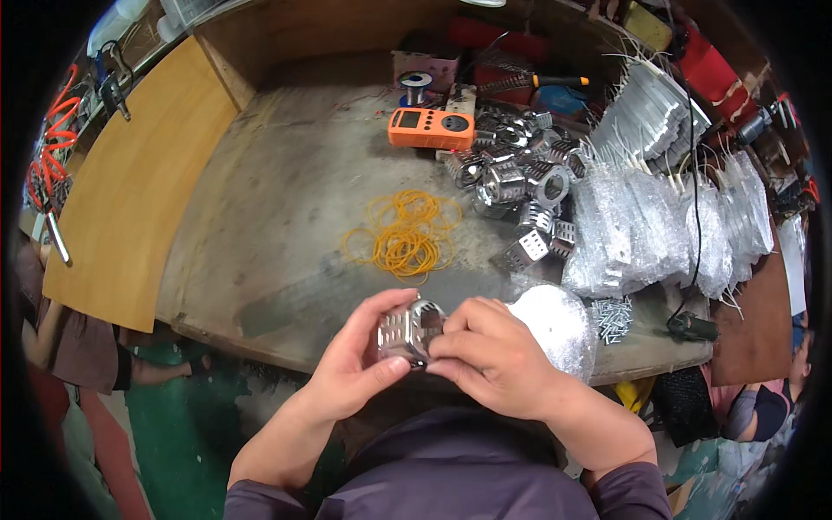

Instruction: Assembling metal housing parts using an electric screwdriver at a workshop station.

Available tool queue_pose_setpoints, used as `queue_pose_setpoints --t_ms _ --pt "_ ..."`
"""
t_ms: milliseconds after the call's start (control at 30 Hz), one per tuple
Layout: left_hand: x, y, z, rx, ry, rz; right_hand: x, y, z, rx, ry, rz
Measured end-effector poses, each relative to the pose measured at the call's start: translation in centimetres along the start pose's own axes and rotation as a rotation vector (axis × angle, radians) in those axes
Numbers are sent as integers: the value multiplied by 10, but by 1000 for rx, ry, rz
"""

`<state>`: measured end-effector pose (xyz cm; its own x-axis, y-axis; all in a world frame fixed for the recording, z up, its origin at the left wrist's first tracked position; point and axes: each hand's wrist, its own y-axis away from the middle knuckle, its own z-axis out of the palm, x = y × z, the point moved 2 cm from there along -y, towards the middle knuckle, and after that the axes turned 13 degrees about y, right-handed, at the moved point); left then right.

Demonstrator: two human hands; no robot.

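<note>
In front of my body, near the front edge of the bench, my left hand [345, 371] grips a shiny slotted metal housing [396, 334], its thumb below and fingers round the far side. The curled, pinched fingers of my right hand [501, 357] meet the housing's right side; whatever sits between their tips is hidden. Similar metal housings [505, 184] lie heaped farther back to the right. A tangle of yellow rubber bands [407, 251] rests on the bench beyond my hands.
An orange meter [431, 128] and a solder spool [415, 87] stand at the back. Bubble-wrapped parts [607, 230] with wires fill the right side, with screws [614, 319] and a silvery round wrapped bundle [555, 325] nearer. A wooden board [143, 186] borders the left; a black cable crosses the right.
</note>
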<state>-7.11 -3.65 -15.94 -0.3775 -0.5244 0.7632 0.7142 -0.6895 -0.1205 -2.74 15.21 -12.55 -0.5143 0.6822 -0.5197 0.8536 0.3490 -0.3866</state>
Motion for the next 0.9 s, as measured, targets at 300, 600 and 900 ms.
queue_pose_setpoints --t_ms 300,600,900 --pt "3 34 -52 216 -581 -15 19 6 34 -283 579 -56" --pt "-14 28 -37 68 -706 55 34 -1 20 -165 -103 233" --pt "-11 18 -21 94 -840 93 29 1 32 -45 122 82"
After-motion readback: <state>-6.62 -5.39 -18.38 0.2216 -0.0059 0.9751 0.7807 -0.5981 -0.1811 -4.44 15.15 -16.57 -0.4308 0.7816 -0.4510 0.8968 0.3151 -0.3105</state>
